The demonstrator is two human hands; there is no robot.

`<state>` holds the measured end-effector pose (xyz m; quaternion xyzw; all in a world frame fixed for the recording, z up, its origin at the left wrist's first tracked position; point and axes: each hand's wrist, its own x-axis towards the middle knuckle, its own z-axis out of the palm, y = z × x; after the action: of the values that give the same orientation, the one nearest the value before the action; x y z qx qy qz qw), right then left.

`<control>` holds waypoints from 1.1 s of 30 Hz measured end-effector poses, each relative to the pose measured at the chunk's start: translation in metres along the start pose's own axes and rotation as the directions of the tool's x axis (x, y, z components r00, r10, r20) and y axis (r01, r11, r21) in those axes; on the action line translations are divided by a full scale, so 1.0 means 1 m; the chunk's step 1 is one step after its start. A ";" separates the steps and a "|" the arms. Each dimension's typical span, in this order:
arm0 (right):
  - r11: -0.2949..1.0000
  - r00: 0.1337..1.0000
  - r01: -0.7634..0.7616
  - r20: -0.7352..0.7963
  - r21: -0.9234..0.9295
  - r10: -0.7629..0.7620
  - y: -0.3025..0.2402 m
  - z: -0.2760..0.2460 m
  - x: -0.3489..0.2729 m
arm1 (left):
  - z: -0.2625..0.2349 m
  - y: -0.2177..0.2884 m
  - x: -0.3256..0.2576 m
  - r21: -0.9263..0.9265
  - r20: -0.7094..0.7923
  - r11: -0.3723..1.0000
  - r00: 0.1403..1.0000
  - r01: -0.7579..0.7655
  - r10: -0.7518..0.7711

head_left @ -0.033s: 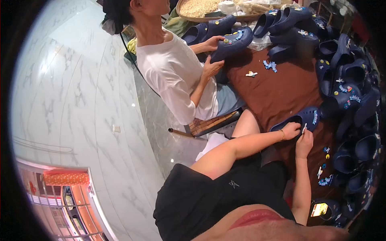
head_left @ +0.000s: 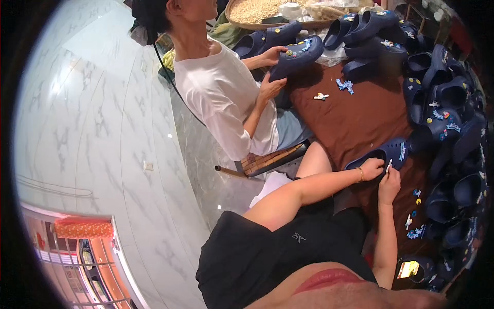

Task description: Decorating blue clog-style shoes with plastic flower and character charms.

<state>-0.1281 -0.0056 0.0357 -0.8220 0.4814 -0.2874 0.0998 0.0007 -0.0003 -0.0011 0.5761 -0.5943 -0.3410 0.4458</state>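
Observation:
A navy blue foam clog with holes in its top and a pale blue letter charm on its toe is tilted at the brown cloth's near edge. My left hand, a thin bracelet on its wrist, is closed on the clog's side, its fingertips partly hidden at the opening. My right hand pinches a small white shoe charm against the clog's near side. Beside my right forearm lie several loose charms: a white one, a yellow one and a blue cluster.
Brown cloth covers the work surface. Many navy clogs crowd its right and far sides. Across from me a seated person holds another decorated clog. Loose charms lie near them. A round woven tray stands at the back.

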 end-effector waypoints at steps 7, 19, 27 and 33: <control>0.964 0.983 -0.180 0.003 0.197 0.183 -0.018 -0.020 0.009 | 0.007 -0.007 -0.003 0.048 -0.019 0.997 0.998 -0.056 0.057; 0.998 0.998 0.058 0.037 0.027 -0.059 -0.013 -0.013 0.014 | 0.010 -0.015 0.000 -0.010 -0.015 0.993 0.993 -0.119 0.119; 0.983 0.997 -0.052 -0.051 0.176 0.062 -0.012 -0.012 -0.016 | 0.010 -0.003 -0.015 0.105 -0.055 0.988 0.991 -0.117 0.123; 0.709 0.956 -0.266 0.087 0.653 0.279 0.035 0.016 -0.011 | -0.006 -0.012 -0.004 0.778 0.395 0.429 0.888 -0.459 0.235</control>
<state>-0.1486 -0.0160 0.0030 -0.6511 0.4658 -0.4279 0.4194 0.0105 0.0029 -0.0107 0.5401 -0.8358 0.0338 0.0928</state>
